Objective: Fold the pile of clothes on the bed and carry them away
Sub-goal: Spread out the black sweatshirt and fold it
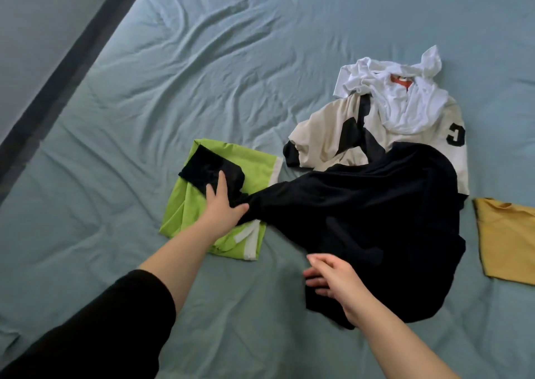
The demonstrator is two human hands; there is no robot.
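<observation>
black fabric, the dark garment (376,219) lay spread near the middle of the bed (173,74), toward its right side. its long axis ran across the bed, and its narrow gathered end pointed at the bed's left edge. the left hand (224,205) lay on that end with two fingers straight and the thumb over the bunched cloth; whether it pinched could not be told. the right hand (330,277), blurred, touched the garment's near left corner with relaxed, slightly bent fingers. under the left hand sat a folded green garment (254,164) with a small black piece (208,170) on top. the dark garment's far side covered part of a cream shirt (327,144), which carried a crumpled white shirt (399,103). a yellow garment (509,239) was cut off at the right.
</observation>
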